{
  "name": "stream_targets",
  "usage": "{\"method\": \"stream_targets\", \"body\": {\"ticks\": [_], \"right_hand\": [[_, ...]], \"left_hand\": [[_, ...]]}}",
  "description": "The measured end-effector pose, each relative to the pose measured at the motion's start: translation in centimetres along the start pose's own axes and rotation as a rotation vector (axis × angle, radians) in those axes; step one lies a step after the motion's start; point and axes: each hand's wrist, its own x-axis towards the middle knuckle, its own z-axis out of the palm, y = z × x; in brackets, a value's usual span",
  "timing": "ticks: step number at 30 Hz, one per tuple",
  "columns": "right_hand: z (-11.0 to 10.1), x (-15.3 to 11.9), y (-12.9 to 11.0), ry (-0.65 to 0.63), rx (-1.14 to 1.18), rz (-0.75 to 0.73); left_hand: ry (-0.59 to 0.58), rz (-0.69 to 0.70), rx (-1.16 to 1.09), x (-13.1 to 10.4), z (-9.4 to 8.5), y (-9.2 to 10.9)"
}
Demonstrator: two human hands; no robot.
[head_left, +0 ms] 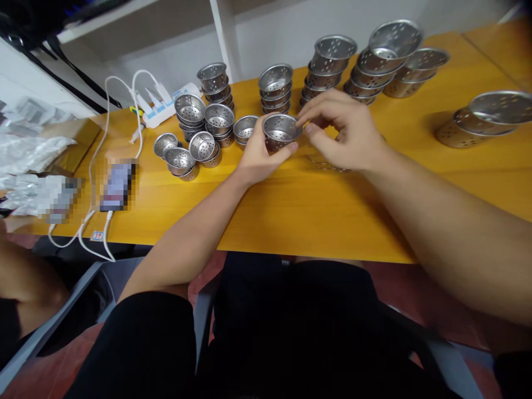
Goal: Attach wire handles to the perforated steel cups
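Note:
My left hand (260, 152) wraps around a small perforated metal cup (281, 130), thumb along its near side, with the cup's mouth facing up. At the cup's right rim is my right hand (343, 130), its thumb and index finger brought close together. Whatever lies between those fingertips, if anything, is too small to make out. Thin metal wire pieces (326, 164) lie on the table beneath my right hand, partly covered by it. Just left of the held cup stands another small perforated cup (245, 128), partly hidden by my left hand.
Stacks of perforated cups (276, 83) line the back of the yellow table (266, 221), with larger stacked cups (482, 122) at right. Smaller cups (179, 159) stand at left. A power strip (160, 111), white cables and a phone (118, 185) lie further left. Another person's arm (29, 277) shows.

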Motion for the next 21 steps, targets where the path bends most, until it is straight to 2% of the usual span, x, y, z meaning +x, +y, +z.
{"method": "stream_targets", "body": {"ticks": [4, 14, 18, 21], "right_hand": [[-0.1, -0.1, 0.1, -0.036, -0.094, -0.059], [0.9, -0.1, 2.2, -0.091, -0.119, -0.27], [0.9, -0.2, 1.9, -0.069, -0.109, -0.272], [0.5, -0.1, 1.3, -0.058, -0.07, -0.187]], "left_hand": [[-0.001, 0.014, 0.008, -0.1, 0.0, 0.4], [0.011, 0.076, 0.024, -0.1, 0.7, 0.1], [-0.017, 0.076, 0.012, -0.3, 0.5, 0.0], [-0.029, 0.054, -0.054, -0.6, 0.4, 0.5]]}}
